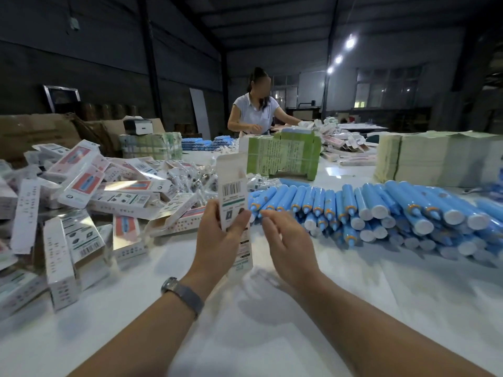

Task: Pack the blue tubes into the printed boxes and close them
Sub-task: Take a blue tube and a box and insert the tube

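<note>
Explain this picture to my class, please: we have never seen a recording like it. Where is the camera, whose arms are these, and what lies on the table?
There is no machine here. The one picture comes from a camera worn on a person's head, looking forward and down, so the two arms are that person's own. The left hand grips an upright printed box whose top flap is open. The right hand is beside it, fingers relaxed, holding nothing. On the white table lie a heap of printed boxes to the left and a pile of blue tubes to the right. Across the table another person is working too.
</note>
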Demonstrator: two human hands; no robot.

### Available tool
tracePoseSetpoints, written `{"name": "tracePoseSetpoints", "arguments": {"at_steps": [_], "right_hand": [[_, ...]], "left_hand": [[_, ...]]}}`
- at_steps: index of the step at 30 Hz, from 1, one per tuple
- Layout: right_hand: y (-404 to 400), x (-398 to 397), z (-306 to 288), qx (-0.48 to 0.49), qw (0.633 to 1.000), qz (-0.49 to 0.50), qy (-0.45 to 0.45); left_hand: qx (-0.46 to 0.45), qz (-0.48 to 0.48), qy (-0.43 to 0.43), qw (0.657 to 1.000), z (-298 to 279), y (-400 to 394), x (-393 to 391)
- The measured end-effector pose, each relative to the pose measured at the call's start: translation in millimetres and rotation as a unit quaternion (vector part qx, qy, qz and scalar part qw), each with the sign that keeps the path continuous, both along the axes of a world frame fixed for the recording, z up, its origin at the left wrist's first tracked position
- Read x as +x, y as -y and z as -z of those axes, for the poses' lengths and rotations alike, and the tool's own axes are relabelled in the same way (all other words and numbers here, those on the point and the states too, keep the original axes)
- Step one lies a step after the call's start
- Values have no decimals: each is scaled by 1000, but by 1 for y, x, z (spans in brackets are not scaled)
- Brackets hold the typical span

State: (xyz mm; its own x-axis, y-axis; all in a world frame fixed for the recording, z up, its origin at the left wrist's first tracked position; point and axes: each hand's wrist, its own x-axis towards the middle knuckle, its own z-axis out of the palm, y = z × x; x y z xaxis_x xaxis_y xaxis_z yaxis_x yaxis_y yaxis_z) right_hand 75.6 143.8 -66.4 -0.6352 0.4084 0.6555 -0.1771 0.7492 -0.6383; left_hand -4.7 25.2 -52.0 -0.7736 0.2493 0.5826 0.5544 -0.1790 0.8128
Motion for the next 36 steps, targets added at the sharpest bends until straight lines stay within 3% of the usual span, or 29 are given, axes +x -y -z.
{"name": "tracePoseSetpoints", "arguments": {"at_steps": [4,9,12,19,26,33,36], "right_hand": [[-16,-6,-3,139,978,138,66],[-46,-20,-22,296,884,270,242],[-59,-29,-23,311,852,281,315],[-76,-27,-21,309,862,299,267],[-76,-26,-15,303,856,294,299],[-76,-25,-18,295,884,301,205],[-74,-22,-22,294,902,291,122]], "left_hand": [[12,-20,-1,1000,0,-1,1],[5,-15,-19,1000,2,-5,3],[1,-5,-30,1000,5,-5,-1],[8,4,-25,1000,7,-6,-4],[0,-1,-36,999,7,-5,1],[-8,-3,-37,999,7,-5,4],[-8,-5,-37,999,7,-5,5]]}}
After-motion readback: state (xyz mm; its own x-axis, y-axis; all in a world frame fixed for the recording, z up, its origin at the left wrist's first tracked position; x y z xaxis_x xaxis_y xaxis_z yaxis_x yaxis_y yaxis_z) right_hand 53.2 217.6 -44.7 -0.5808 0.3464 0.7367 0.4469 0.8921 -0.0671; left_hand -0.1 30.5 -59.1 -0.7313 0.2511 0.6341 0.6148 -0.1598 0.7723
